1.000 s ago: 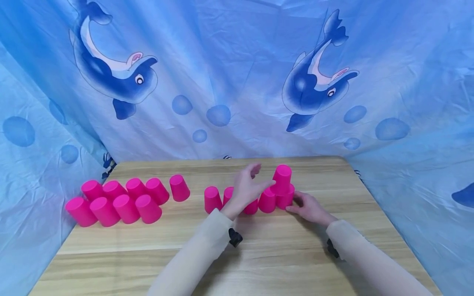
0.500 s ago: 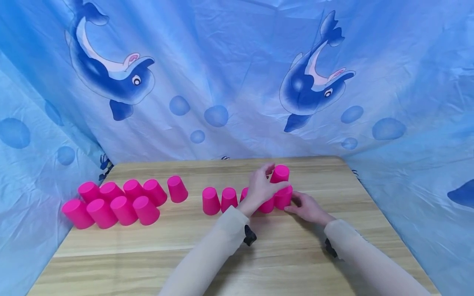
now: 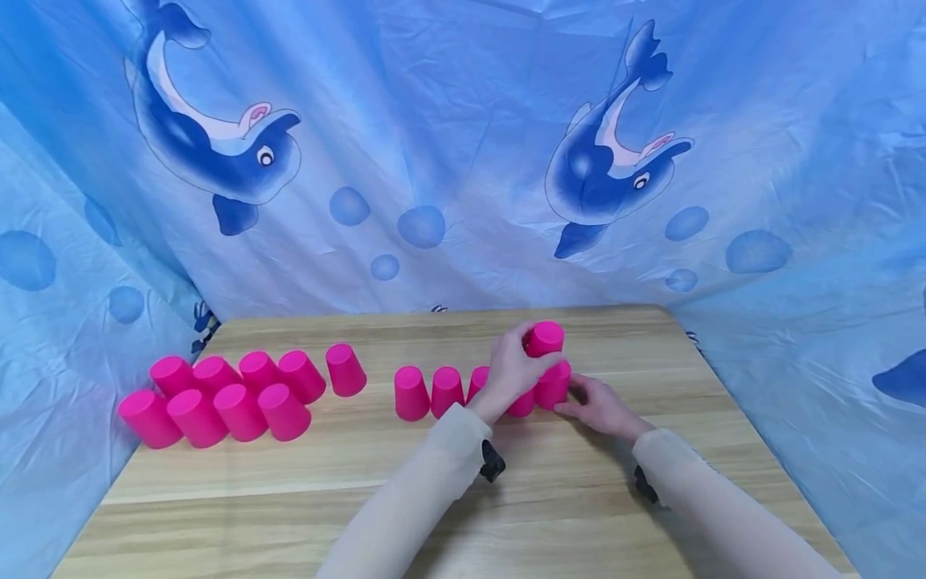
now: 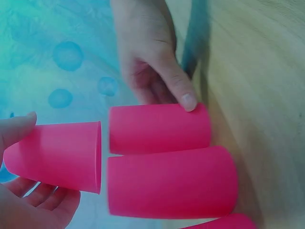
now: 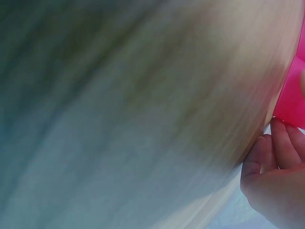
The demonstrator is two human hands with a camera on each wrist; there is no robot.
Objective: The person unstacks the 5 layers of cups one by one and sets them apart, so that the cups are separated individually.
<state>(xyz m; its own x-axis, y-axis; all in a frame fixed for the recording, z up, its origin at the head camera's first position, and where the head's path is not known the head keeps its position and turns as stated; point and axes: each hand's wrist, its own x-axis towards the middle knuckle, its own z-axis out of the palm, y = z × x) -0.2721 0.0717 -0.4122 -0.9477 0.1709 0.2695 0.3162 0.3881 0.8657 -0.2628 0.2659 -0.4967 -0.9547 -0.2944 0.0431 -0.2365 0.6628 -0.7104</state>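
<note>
**Holding the upper cup (image 3: 546,338) just above the right end of a row of cups (image 3: 447,391)**

Probably light, thin-walled and fairly stiff, judging by the fine rim in the left wrist view; smooth enough to slip, perhaps, and apt to give under a hard squeeze. Best taken around the side wall, with thumb and fingers opposed. Gripped that way in the left hand (image 3: 512,370), upside down, with thumb near, fingers slightly spread and curled along the far side, parted just enough to span it. Seen straddling the end cup (image 3: 552,390) and the left neighbour (image 4: 171,183), with a thin gap beneath. Pinching the end cup low with the right hand (image 3: 599,405), thumb on the near side. Cannot tell how firmly.
</note>
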